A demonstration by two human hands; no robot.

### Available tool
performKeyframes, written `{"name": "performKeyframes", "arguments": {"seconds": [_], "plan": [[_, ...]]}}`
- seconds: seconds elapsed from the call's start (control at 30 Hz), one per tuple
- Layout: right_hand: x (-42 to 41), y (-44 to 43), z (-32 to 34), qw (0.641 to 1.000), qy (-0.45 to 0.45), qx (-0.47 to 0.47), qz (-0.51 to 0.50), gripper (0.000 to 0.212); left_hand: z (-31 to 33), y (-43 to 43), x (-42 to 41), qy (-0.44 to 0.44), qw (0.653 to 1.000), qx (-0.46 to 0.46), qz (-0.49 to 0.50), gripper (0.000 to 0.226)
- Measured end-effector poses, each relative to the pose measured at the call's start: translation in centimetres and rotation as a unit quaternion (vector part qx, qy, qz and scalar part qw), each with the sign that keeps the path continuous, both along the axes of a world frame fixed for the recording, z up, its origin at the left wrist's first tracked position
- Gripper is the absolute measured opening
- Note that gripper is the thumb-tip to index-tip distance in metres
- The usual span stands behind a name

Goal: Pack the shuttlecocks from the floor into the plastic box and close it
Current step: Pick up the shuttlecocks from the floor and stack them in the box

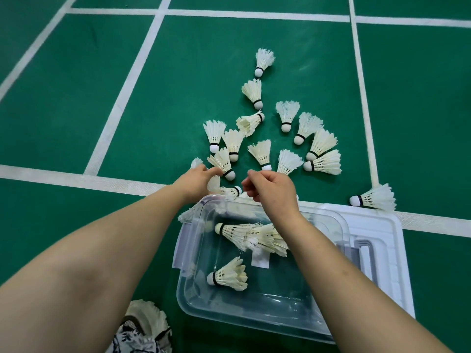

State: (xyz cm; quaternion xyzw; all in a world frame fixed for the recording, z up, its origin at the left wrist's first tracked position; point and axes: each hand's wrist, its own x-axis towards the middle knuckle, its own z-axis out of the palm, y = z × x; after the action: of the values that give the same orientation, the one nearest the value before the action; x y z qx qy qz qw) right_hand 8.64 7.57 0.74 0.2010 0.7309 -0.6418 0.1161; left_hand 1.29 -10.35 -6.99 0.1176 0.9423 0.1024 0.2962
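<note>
Several white feather shuttlecocks (262,151) lie scattered on the green court floor beyond a clear plastic box (190,284). The box is uncovered and holds a few shuttlecocks (229,275), two of them nested near its far end (251,235). My left hand (196,182) reaches past the box's far left corner, and its fingertips pinch the feather skirt of a shuttlecock (222,163) lying on the floor. My right hand (274,191) hovers over the box's far rim, fingers loosely curled and apart, with nothing in it.
The white lid (382,250) lies flat against the box's right side. One shuttlecock (374,198) lies apart at the right by a white court line. Another shuttlecock (145,314) sits at the bottom left beside patterned fabric (132,340).
</note>
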Motion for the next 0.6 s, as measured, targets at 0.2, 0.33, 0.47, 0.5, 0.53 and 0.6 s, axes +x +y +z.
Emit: {"name": "performKeyframes", "arguments": {"seconds": [0.2,0.33,0.47,0.5,0.53,0.6], "plan": [[0.0,0.0,-0.1,1.0,0.002,0.009,0.003,0.035,-0.5,1.1,0.4,0.018,0.998,-0.053,-0.035,0.038],[-0.1,0.1,-0.4,1.0,0.006,0.016,0.006,0.036,-0.6,1.3,0.1,0.008,0.997,-0.06,-0.042,0.034],[-0.2,0.0,-0.5,1.0,0.008,0.025,0.008,0.036,-0.3,1.4,0.0,0.024,0.999,-0.022,0.007,0.025],[-0.2,0.0,-0.5,1.0,0.009,0.029,0.01,0.037,-0.3,1.3,0.1,0.036,0.999,-0.013,0.019,0.024],[-0.2,0.0,-0.5,0.999,0.01,0.032,0.011,0.037,-0.3,1.2,0.2,0.046,0.998,-0.005,0.03,0.024],[-0.1,0.0,-0.5,0.999,0.013,0.037,0.015,0.037,-0.3,1.1,0.3,0.056,0.997,0.008,0.051,0.023]]}}
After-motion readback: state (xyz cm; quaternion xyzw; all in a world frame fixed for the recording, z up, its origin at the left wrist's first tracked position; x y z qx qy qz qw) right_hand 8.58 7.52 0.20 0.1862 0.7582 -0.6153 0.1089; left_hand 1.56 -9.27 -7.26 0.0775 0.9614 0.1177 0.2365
